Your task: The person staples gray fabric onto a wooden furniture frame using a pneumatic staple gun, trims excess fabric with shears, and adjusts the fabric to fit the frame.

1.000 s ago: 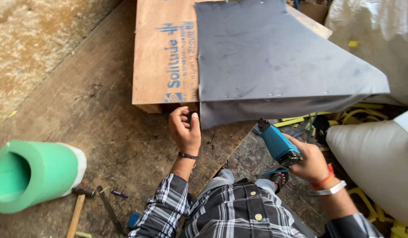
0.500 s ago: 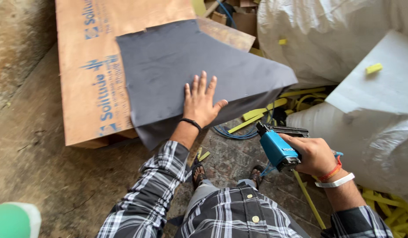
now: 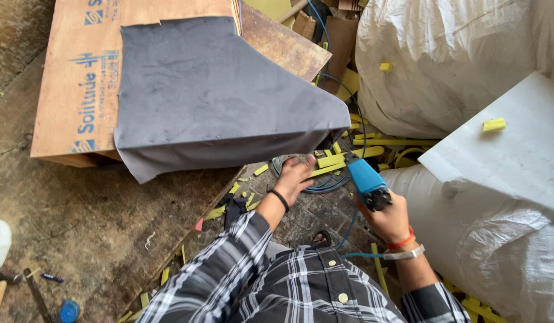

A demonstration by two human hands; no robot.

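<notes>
One grey sheet (image 3: 217, 96) on one plywood board (image 3: 79, 78); one blue tool (image 3: 365, 182); two hands (image 3: 296, 177) (image 3: 387, 218); two white sacks (image 3: 450, 66) (image 3: 498, 239); one white slab (image 3: 516, 149); yellow offcuts (image 3: 331, 160) too many to count.

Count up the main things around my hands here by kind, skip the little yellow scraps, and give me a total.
Grey fabric sheet: 1
Plywood boards: 2
Blue power tool in the right hand: 1
White sacks: 2
White foam slab: 1
Total: 7
The left hand reaches under the fabric's corner.
</notes>
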